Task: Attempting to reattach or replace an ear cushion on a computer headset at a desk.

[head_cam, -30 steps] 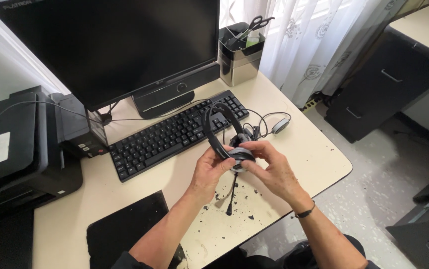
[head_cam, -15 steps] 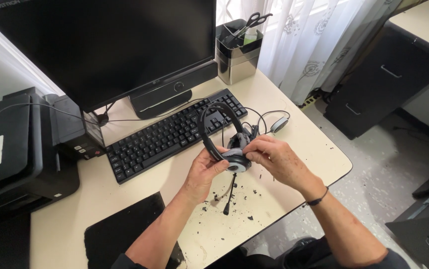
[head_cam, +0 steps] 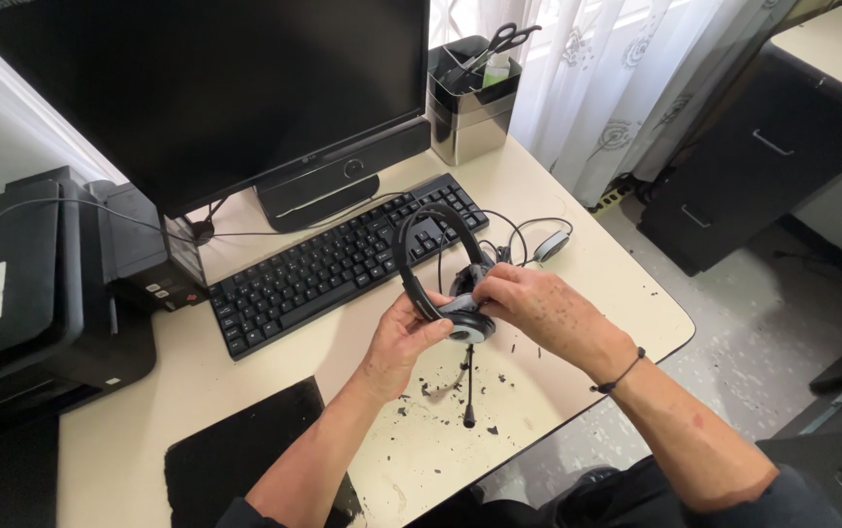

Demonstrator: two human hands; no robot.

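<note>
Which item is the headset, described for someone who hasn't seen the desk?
Start at the big dark monitor and come forward past the black keyboard. The headset is held above the desk edge between the left hand and right hand. It alone has an arched black headband and a thin microphone boom hanging down.

Bright daylight comes through the sheer white patterned curtain (head_cam: 616, 88) at the top, casting soft shadows on the cream surface (head_cam: 577, 196), with everything sharp.

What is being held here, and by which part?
A black headset, held by both hands at its ear cup: left hand beneath, right hand on top.
</note>
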